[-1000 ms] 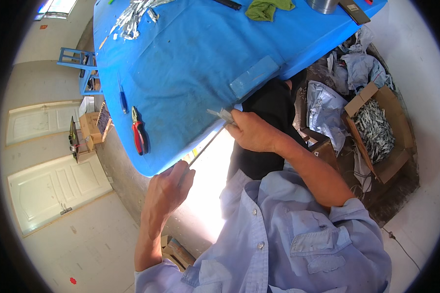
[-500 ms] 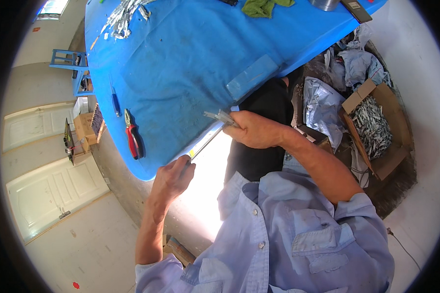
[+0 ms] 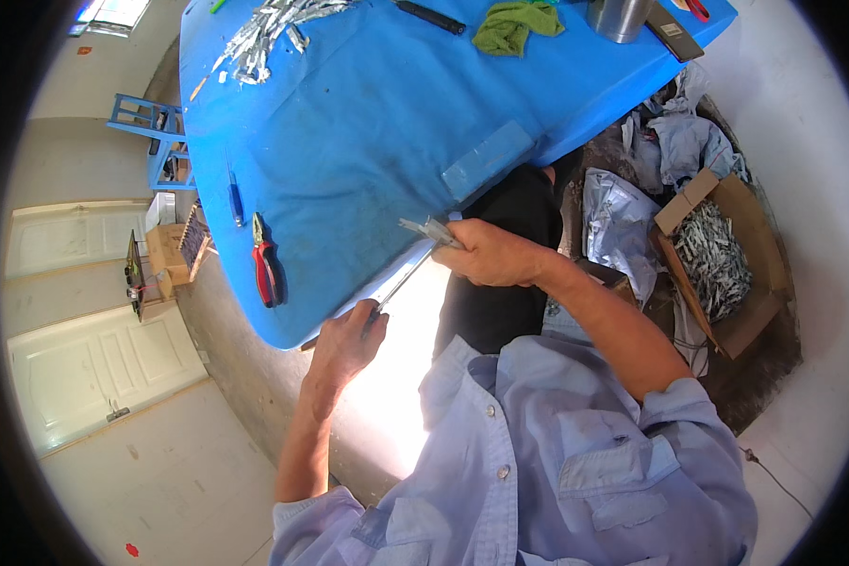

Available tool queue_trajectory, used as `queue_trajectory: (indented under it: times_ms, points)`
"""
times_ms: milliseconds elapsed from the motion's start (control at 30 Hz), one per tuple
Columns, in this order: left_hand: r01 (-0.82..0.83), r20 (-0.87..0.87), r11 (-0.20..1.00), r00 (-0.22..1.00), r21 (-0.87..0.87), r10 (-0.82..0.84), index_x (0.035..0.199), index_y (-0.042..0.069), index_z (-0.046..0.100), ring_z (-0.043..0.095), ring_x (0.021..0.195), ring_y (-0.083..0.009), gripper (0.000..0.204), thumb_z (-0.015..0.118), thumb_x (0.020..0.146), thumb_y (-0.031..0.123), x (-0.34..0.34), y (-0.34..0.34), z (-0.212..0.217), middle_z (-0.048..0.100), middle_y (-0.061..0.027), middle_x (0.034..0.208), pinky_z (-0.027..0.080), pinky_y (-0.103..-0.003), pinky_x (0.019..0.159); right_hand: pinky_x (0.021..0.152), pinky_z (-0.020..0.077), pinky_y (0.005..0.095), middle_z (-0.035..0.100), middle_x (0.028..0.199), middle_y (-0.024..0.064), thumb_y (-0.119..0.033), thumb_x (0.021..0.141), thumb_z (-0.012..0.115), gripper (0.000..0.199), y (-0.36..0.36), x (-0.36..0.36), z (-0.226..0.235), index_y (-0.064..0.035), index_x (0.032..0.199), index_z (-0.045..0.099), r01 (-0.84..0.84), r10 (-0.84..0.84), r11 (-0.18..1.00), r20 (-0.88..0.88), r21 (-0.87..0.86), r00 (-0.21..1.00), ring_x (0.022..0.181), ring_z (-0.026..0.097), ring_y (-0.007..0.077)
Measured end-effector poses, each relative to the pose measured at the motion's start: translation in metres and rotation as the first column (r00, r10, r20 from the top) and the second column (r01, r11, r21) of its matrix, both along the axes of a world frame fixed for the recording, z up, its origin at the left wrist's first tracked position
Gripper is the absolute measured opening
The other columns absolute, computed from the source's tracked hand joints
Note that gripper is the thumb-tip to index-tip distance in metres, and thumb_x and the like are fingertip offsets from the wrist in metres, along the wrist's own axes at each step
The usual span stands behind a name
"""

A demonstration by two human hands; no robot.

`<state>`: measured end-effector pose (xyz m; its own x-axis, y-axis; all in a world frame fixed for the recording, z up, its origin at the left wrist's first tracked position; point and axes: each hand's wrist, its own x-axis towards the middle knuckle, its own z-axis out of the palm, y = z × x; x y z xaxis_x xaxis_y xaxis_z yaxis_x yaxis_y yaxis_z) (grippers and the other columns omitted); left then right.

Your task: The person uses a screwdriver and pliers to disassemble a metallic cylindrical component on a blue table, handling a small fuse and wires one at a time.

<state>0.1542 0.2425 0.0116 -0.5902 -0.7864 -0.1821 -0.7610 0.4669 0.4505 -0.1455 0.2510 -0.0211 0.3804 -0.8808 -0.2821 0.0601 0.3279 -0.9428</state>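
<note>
My left hand is closed around the handle of a screwdriver. Its long metal shaft slants up to the right and meets a small grey-white part. That part is pinched in the fingers of my right hand, close to the near edge of the blue-covered table; its kind is too small to make out. Where the shaft's tip touches it is hidden by the fingers. On the table to the left lie red-handled pliers and a second screwdriver with a blue handle.
Silvery strips are heaped at the far left of the table. A green cloth, a black-handled tool and a metal cup lie at the far side. On the right stand a cardboard box full of similar strips and a silver bag.
The view has shifted slightly, showing more of the table's far side. My left hand and the screwdriver have moved a little nearer the right hand, which keeps its pinch on the part.
</note>
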Motion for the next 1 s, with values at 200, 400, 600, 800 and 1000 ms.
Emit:
queue_trajectory:
  times_ms: [200, 400, 600, 800, 1000]
  points:
    - [0.031, -0.004, 0.991, 0.999, -0.129, -0.032, 0.098, 0.001, 0.061, 0.068, 0.066, -0.035, 0.01, 0.066, 0.093, 0.007, 0.0, 0.016, 0.023, 0.067, -0.0173, 0.076, 0.052, -0.04, 0.06, 0.056, 0.0394, 0.0307, 0.049, 0.068, -0.0015, -0.026, 0.103, 0.055, 0.027, 0.011, 0.012, -0.012, -0.0005, 0.096, 0.06, 0.076, -0.081, 0.988, -0.03, -0.131, 0.996, 0.063, 0.047, 0.0088]
    - [0.037, -0.053, 0.972, 0.997, -0.23, -0.05, 0.104, 0.0, 0.067, 0.066, 0.064, -0.033, 0.017, 0.07, 0.091, 0.01, -0.001, 0.033, 0.043, 0.067, -0.0168, 0.076, 0.051, -0.039, 0.059, 0.052, 0.0343, 0.027, 0.044, 0.062, -0.0017, -0.039, 0.111, 0.044, 0.037, 0.025, 0.007, -0.011, -0.0045, 0.113, 0.056, 0.076, -0.138, 0.987, 0.494, 0.144, 0.858, 0.054, 0.038, 0.009]
    - [-0.169, -0.08, 0.98, 0.984, -0.105, 0.161, 0.099, 0.001, 0.067, 0.069, 0.07, -0.03, 0.017, 0.072, 0.088, 0.013, 0.001, 0.046, 0.049, 0.072, -0.0138, 0.079, 0.051, -0.039, 0.075, 0.066, 0.0489, 0.0252, 0.062, 0.09, 0.0034, -0.033, 0.109, 0.045, 0.032, 0.033, 0.01, -0.007, -0.0057, 0.12, 0.06, 0.343, -0.425, 0.905, 0.475, 0.254, 0.77, 0.082, 0.059, 0.0099]
    - [-0.267, -0.182, 0.962, 0.944, 0.065, 0.274, 0.104, 0.0, 0.065, 0.066, 0.068, -0.016, 0.026, 0.075, 0.087, 0.017, -0.021, 0.066, 0.053, 0.071, -0.0099, 0.078, 0.052, -0.032, 0.064, 0.087, 0.0545, 0.0311, 0.065, 0.117, 0.0037, -0.027, 0.107, 0.056, 0.031, 0.039, 0.009, -0.012, -0.0061, 0.13, 0.058, 0.594, -0.602, 0.778, 0.509, 0.204, 0.615, 0.099, 0.063, 0.0124]
    - [-0.361, -0.152, 0.915, 0.909, 0.183, 0.389, 0.114, 0.0, 0.063, 0.07, 0.07, -0.0193, 0.034, 0.076, 0.086, 0.015, -0.024, 0.082, 0.048, 0.072, -0.0136, 0.082, 0.055, -0.032, 0.068, 0.09, 0.0556, 0.0299, 0.066, 0.117, 0.0052, -0.021, 0.102, 0.062, 0.03, 0.042, 0.012, -0.001, -0.0027, 0.126, 0.058, 0.61, -0.632, 0.771, 0.332, 0.181, 0.701, 0.103, 0.064, 0.0109]
